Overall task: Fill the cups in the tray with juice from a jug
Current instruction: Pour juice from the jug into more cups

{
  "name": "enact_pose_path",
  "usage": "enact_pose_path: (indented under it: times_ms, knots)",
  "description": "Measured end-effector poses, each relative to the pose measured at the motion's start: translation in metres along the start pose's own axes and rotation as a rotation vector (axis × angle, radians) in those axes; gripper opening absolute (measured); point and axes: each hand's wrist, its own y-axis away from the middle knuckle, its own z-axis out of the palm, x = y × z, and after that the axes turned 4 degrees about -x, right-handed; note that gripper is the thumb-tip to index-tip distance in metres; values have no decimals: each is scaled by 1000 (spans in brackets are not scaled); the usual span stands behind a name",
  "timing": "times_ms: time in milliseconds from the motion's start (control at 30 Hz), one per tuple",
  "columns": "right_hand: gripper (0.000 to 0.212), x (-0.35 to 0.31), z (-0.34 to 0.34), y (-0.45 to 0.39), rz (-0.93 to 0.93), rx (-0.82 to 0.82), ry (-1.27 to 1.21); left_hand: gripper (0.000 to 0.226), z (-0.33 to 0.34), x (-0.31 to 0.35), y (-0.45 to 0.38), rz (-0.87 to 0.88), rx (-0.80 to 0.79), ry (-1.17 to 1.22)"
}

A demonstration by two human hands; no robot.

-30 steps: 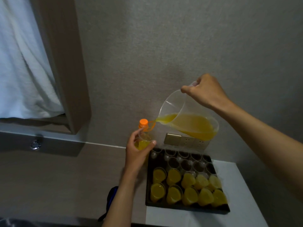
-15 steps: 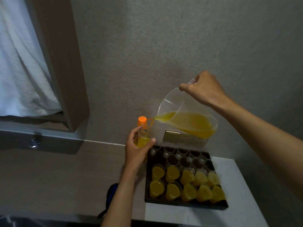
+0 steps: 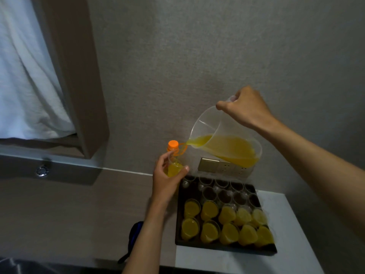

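My right hand [image 3: 245,108] grips the handle of a clear plastic jug [image 3: 225,143], tilted left with orange juice reaching its spout. The spout sits at the mouth of a small clear bottle [image 3: 173,167] that my left hand [image 3: 167,181] holds upright; an orange cap [image 3: 173,144] hangs beside its neck. Below, a dark tray [image 3: 227,251] on a white table holds several small clear cups. The two near rows [image 3: 227,224] are full of juice, the two far rows [image 3: 221,189] are empty.
The white table [image 3: 246,264] ends just left of the tray; a brown ledge lies beyond it. A brass wall socket [image 3: 223,167] sits behind the jug. A blue and black object [image 3: 133,237] lies beside my left forearm. A white curtain [image 3: 25,76] hangs at upper left.
The jug and bottle keep their pose. The level of juice in the bottle has risen slightly.
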Motion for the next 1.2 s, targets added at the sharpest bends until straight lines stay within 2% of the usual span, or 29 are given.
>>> enact_pose_path:
  times_ms: [100,333,733,933,1200]
  knots:
    - [38,0,0,-1,4,-11,8,59,0,0,-2,2,-2,-1]
    - [44,0,1,-7,12,-20,16,58,0,2,-6,-18,-7,1]
    - [33,1,9,-16,10,-6,29,56,1,7,-9,0,33,-10]
    - [47,3,9,-17,8,-20,11,56,0,7,-9,-16,20,-9]
    - [39,3,7,-17,-6,-12,16,55,0,5,-10,-21,11,-13]
